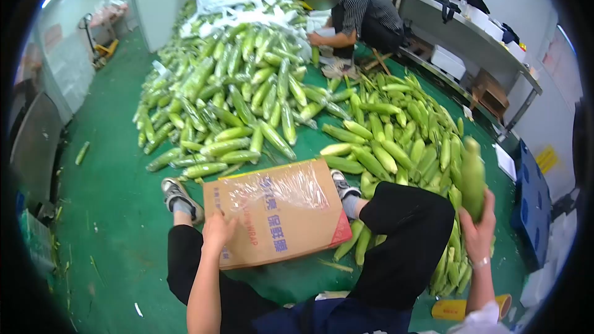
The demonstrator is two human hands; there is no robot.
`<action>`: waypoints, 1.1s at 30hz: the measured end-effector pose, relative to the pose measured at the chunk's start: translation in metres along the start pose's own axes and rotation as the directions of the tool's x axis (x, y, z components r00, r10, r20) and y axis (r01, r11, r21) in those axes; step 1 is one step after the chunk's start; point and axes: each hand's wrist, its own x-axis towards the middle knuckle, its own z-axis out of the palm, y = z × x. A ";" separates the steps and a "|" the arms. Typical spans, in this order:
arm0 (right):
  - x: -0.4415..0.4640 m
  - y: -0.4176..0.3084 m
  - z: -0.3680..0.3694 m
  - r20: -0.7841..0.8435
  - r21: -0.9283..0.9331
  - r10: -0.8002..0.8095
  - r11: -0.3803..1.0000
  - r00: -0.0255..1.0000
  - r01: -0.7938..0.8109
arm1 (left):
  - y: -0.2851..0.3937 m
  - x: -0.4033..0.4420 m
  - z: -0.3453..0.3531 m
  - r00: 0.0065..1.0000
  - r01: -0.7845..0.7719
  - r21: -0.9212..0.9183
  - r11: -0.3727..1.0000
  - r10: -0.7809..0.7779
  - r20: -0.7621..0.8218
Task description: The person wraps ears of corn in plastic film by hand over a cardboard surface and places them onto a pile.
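Observation:
My right hand [480,226] is wrapped round the lower end of a green ear of corn [473,179], held upright at the right. My left hand [218,230] rests at the left edge of a cardboard box [278,210] between my legs; its fingers are partly spread and it holds nothing. Clear film lies over the top of the box. Beyond the box is a large pile of film-wrapped corn [229,86]. A pile of corn without film [396,136] spreads to the right, beside my knee.
Another person [365,15] crouches behind the piles, near a metal table [445,18]. A yellow roll [450,309] lies at the lower right. A blue plastic pallet [532,204] leans at the right. One ear of corn [82,153] lies on the green floor at the left.

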 end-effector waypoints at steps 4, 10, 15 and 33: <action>0.032 -0.055 0.158 0.496 0.144 -0.511 0.846 0.702 0.514 | -0.005 0.013 0.044 0.990 -0.140 -0.014 0.990 0.140 -0.020; 0.003 -0.046 0.409 0.527 0.423 -0.598 0.801 0.604 0.424 | 0.003 0.061 0.063 0.983 0.019 0.156 0.988 0.009 -0.181; -0.008 -0.024 0.433 0.613 0.392 -0.636 0.760 0.469 0.518 | -0.016 0.072 0.037 0.909 0.374 -0.719 0.585 -0.077 0.410; -0.036 0.057 0.371 0.461 -0.029 -0.417 0.875 0.784 0.483 | 0.043 0.065 0.038 0.767 -0.608 0.254 0.752 0.639 -0.058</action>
